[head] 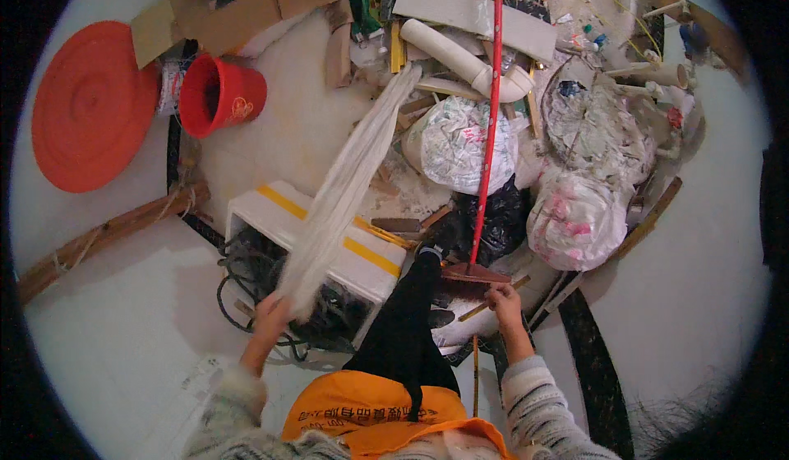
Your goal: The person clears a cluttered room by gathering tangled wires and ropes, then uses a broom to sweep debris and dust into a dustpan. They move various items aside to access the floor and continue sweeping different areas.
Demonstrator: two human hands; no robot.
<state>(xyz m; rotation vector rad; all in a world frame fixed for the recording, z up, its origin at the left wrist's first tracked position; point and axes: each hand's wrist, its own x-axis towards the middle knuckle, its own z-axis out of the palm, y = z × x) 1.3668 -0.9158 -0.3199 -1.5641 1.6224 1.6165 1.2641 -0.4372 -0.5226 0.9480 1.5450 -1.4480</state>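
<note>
My left hand grips the near end of a long, gathered length of whitish sheet material, perhaps a woven sack. It stretches away over a white foam box with yellow tape; dark cables fill the box's open side. My right hand has its fingers bent together at the right end of a broom's reddish-brown head. Whether the fingers grip the broom or a thin wooden strip behind them, I cannot tell. The broom's red handle runs away from me across the debris.
Filled white sacks, a black plastic bag and a white plastic pipe lie among wood scraps. To the left are a red bucket, a round red lid and a wooden beam. My shoe is by the black bag.
</note>
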